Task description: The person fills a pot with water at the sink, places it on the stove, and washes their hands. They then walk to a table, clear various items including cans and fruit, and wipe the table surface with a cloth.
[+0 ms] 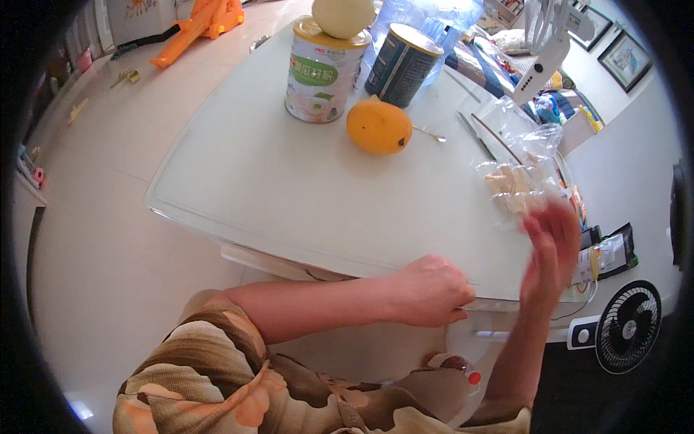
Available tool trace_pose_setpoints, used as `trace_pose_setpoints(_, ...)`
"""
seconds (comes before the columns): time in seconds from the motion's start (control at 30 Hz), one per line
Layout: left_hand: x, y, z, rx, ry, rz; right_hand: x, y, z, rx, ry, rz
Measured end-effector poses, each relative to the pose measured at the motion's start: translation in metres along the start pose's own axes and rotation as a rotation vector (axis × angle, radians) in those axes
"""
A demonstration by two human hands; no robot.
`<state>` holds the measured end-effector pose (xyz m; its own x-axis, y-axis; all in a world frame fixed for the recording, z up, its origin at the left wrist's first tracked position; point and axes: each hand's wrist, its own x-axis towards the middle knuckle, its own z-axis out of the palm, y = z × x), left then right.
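My left hand (431, 291) rests with curled fingers at the near edge of the white table (282, 200); its palm side is hidden, so whether it holds anything does not show. Raised over the table's right side, my right hand (550, 249) is blurred, with nothing visible in it. Just beyond it lies a clear plastic bag (512, 187) with pale pieces inside. A yellow-orange mango (379, 127) lies farther back, beside a small metal pick or spoon (434, 135). Behind stand a white can (321, 81) with a pale round fruit (343, 16) on its lid, and a dark can (402, 68).
A knife (477, 135) lies at the back right, near more clear plastic wrap (534, 138). Large blue water bottles (455, 16) stand behind the cans. Packets (607, 255) lie at the right edge, above a fan (629, 328). An orange toy slide (198, 30) stands on the floor.
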<state>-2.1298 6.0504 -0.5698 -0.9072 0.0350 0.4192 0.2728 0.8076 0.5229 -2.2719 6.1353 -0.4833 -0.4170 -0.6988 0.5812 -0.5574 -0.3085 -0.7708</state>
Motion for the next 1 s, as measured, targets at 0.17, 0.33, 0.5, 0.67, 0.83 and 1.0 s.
trace_pose_setpoints(0.17, 0.005, 0.007, 0.000, 0.042, -0.042, 0.108, 0.121, -0.012, 0.126, -0.046, -0.303, -0.094)
trace_pose_setpoints(0.33, -0.004, 0.002, -0.001, -0.019, 0.023, 0.130, 0.156, -0.009, 0.202, -0.030, -0.306, 0.107)
trace_pose_setpoints(0.5, -0.007, 0.003, -0.008, -0.042, -0.047, 0.073, 0.155, -0.013, 0.228, 0.000, -0.395, 0.224)
trace_pose_setpoints(0.67, 0.001, 0.005, 0.012, -0.094, -0.009, 0.015, 0.171, 0.030, 0.231, -0.406, -0.589, -0.148)
trace_pose_setpoints(0.83, -0.002, -0.002, 0.017, -0.132, 0.040, 0.052, 0.160, 0.021, 0.245, 0.051, -0.447, 0.078)
trace_pose_setpoints(1.0, -0.001, -0.004, 0.021, -0.174, 0.123, 0.086, 0.160, 0.025, 0.246, 0.194, -0.347, 0.150)
